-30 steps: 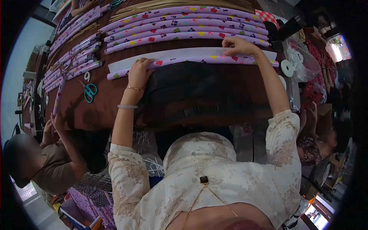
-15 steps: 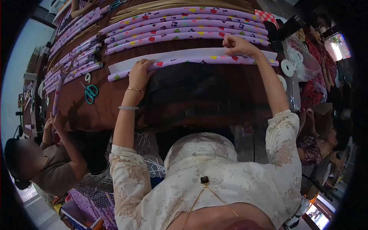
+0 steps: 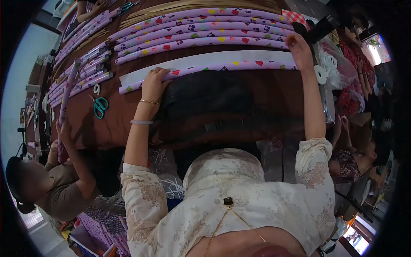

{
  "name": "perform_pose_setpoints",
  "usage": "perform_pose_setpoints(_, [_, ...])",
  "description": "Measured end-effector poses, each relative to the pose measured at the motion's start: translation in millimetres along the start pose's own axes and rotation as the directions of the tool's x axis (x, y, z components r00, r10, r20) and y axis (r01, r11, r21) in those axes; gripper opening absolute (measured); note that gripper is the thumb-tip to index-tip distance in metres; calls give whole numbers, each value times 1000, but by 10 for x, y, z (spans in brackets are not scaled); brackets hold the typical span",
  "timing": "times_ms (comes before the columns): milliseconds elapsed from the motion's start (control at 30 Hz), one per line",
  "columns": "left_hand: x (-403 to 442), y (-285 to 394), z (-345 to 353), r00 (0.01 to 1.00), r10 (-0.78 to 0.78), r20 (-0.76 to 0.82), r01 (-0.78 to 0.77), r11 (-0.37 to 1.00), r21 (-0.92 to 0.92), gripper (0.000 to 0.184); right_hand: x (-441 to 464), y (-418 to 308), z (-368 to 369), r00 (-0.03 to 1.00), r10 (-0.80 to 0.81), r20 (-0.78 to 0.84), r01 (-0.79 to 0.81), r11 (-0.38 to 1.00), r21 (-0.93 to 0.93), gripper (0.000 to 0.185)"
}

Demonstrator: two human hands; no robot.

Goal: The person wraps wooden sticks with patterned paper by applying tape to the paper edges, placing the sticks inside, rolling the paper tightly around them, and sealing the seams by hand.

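Note:
A lilac patterned roll of wrapping paper (image 3: 222,67) lies across the table in front of me, its white inner side (image 3: 205,59) showing as a flap along the far edge. My left hand (image 3: 154,83) is closed over the roll near its left end. Raised beyond the right end of the roll, my right hand (image 3: 301,49) has its fingers curled together; whatever is in them, if anything, is too small to make out. Close to that hand stands a black device (image 3: 323,29), with a white ring-shaped roll (image 3: 320,74) below it.
Several rolled lilac papers (image 3: 205,43) lie in a row behind, with brown strips (image 3: 192,9) farther back. Teal scissors (image 3: 100,108) rest at left. A dark cloth-like item (image 3: 209,92) sits before me. At left, another person (image 3: 64,182) holds an upright roll (image 3: 68,90).
My right hand has left the paper's far edge, moving right and up toward the black device. My left hand stays on the roll. The person at left has lifted the upright roll higher.

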State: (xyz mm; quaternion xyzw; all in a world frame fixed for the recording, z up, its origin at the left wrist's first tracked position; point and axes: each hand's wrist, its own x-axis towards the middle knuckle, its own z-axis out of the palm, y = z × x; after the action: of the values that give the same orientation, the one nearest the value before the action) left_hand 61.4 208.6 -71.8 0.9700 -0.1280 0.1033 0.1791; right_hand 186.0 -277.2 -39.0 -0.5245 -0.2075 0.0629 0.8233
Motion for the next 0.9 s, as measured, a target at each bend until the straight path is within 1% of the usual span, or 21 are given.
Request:
perform_pose_setpoints(33, [7, 7, -6, 1000, -4, 5, 4, 1000, 18, 31, -107, -27, 7, 990, 44, -134, -87, 937, -338, 26])
perform_pose_setpoints(67, [17, 0, -13, 1000, 2, 8, -2, 1000, 15, 31, -155, -153, 157, 985, 151, -77, -166, 761, -627, 28])
perform_pose_setpoints(100, [23, -18, -18, 1000, 18, 10, -18, 1000, 10, 32, -190, -237, 275, 960, 273, -61, -194, 495, -847, 29])
perform_pose_setpoints(133, [36, -36, -18, 999, 37, 9, -37, 999, 5, 32, -226, -247, 341, 898, 424, -120, -278, 333, -901, 30])
perform_pose_setpoints(167, [59, -36, -32, 999, 48, 8, -48, 999, 1, 32, -287, -235, 305, 902, 428, -62, -165, 207, -964, 31])
perform_pose_setpoints(200, [84, -39, -48, 998, 40, 54, -41, 999, 21, 32, -352, -215, 280, 899, 438, -5, -43, 76, -996, 33])
perform_pose_setpoints(233, [121, -43, -68, 994, 27, 106, -32, 999, 42, 32, -350, -189, 246, 882, 471, -2, -56, 101, -993, 39])
perform_pose_setpoints(267, [144, -35, -94, 994, 36, 103, -41, 998, 43, 32, -369, -155, 188, 886, 463, -6, -59, 99, -993, 39])
perform_pose_setpoints(333, [167, -25, -144, 987, 101, 128, -108, 993, 49, 32, -388, -66, 78, 905, 423, 37, 20, 43, -999, 40])
perform_pose_setpoints(367, [190, 3, -179, 987, 104, 127, -111, 992, 53, 32, -389, -84, 115, 908, 418, 37, 20, 45, -999, 40])
perform_pose_setpoints(433, [250, 46, -252, 966, -10, 258, -17, 995, 102, 34, -376, -104, 192, 885, 464, 25, 47, -36, -998, 38])
perform_pose_setpoints(467, [252, 68, -282, 966, -11, 259, -17, 994, 105, 34, -393, -81, 212, 886, 463, 26, 47, -34, -998, 38])
perform_pose_setpoints(533, [247, 98, -324, 964, -91, 250, 61, 990, 125, 37, -431, -20, 243, 923, 383, 29, 4, 65, -998, 35])
perform_pose_setpoints(567, [231, 46, -292, 962, -95, 255, 65, 990, 127, 37, -439, -7, 250, 921, 388, 30, 4, 70, -998, 35])
perform_pose_setpoints(633, [185, -90, -196, 976, 38, 216, -50, 998, 50, 36, -452, 11, 249, 927, 371, 52, 35, 52, -998, 37])
perform_pose_setpoints(667, [168, -102, -192, 974, 35, 222, -48, 998, 52, 36, -456, 23, 242, 926, 374, 51, 32, 57, -998, 37])
perform_pose_setpoints(733, [118, -132, -193, 982, 104, 159, -99, 994, -35, 36, -477, 40, 226, 937, 346, 54, 42, 43, -998, 36])
perform_pose_setpoints(833, [48, -82, -292, 980, 62, 188, -48, 996, -81, 36, -459, 20, 249, 925, 380, 12, -1, 32, -999, 35])
perform_pose_setpoints(900, [27, -65, -279, 977, 46, 207, -37, 998, -46, 36, -467, 34, 201, 925, 377, 40, 29, 37, -999, 35])
